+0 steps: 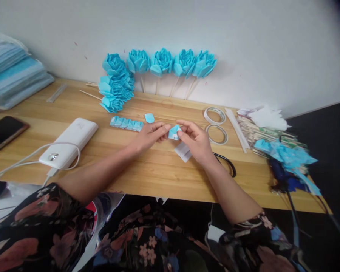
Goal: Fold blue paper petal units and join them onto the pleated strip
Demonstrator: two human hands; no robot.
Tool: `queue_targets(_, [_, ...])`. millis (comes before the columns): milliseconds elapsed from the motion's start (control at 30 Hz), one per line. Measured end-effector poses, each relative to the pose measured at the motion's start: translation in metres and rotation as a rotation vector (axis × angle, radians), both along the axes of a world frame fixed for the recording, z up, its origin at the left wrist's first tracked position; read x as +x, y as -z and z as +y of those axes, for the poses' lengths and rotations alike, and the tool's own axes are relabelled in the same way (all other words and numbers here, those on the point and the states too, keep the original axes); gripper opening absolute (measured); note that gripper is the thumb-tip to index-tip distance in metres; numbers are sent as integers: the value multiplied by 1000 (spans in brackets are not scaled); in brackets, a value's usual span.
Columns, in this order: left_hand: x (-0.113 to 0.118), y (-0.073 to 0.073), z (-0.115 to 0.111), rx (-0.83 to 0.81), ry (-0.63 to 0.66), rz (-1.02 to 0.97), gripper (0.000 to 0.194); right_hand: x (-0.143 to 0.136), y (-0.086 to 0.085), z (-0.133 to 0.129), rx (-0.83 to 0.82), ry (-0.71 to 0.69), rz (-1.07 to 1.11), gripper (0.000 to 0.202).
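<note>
Between my two hands, above the table, is a small folded light-blue piece [175,132] with a white patch at its lower edge. My left hand [153,135] pinches its left side, and my right hand [196,139] grips its right side with thumb and fingers. Just behind my left hand lies a loose blue petal-shaped piece [149,118]. To the left of that, a row of folded blue pieces [126,124] lies side by side. Under my right hand rest some white strips [183,152].
Several blue flowers on sticks [161,62] lean on the wall. Two tape rolls [217,134], a black ring [229,164] and a heap of scraps [286,153] lie to the right. A white power bank [70,141], a phone [5,132] and bagged masks [17,73] are left.
</note>
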State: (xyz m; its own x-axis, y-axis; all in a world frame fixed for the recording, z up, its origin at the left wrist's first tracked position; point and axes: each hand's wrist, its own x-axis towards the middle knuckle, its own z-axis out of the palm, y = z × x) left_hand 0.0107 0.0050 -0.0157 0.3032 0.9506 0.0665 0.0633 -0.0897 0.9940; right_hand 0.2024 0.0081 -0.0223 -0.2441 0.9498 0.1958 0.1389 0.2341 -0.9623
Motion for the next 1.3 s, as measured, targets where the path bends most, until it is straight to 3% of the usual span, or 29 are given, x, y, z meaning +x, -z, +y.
queue_targets(300, [-1, 7, 1, 25, 14, 139, 30, 0, 0, 0, -19, -11, 62, 30])
queue_targets(567, [2, 3, -2, 35, 66, 136, 26, 0, -2, -2, -49, -41, 27, 38])
queue_targets(967, [4, 5, -3, 37, 30, 146, 23, -2, -5, -4, -33, -5, 10, 34])
queue_targets(1300, [6, 5, -5, 49, 11, 165, 24, -2, -4, -5, -37, -78, -31, 37])
